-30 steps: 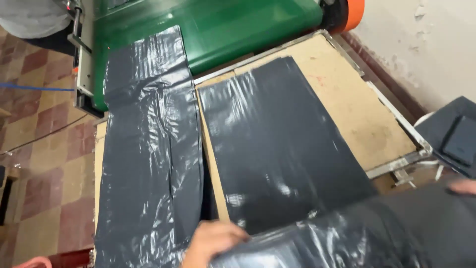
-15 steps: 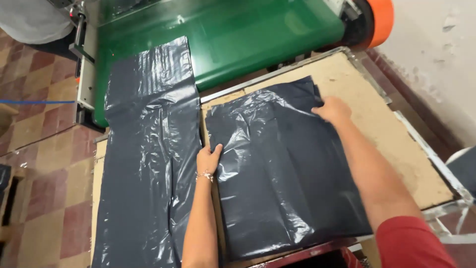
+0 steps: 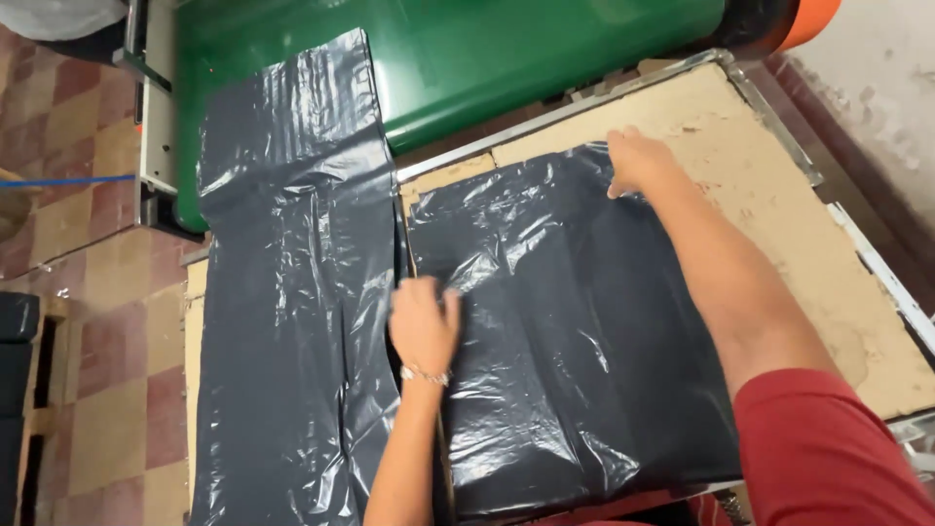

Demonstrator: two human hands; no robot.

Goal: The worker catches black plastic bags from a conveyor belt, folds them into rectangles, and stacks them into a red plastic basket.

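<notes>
A stack of black plastic bags (image 3: 575,341) lies on a worn brown board (image 3: 779,185) with a metal frame. My left hand (image 3: 424,326) rests flat on the left edge of the top bag, fingers together. My right hand (image 3: 638,161) presses on the bag's far right corner, arm stretched across the sheet. A long strip of black plastic film (image 3: 292,292) runs from the green machine (image 3: 467,58) down the left side, next to my left hand.
The green machine has an orange end cap (image 3: 808,15) at the top right. A tiled floor (image 3: 68,175) lies to the left, with a blue cord (image 3: 68,181) across it. A pale wall (image 3: 877,88) stands at the right.
The top bag was carried in from the lower right and laid on the stack. Both hands now press its far corners flat; the view has shifted closer.
</notes>
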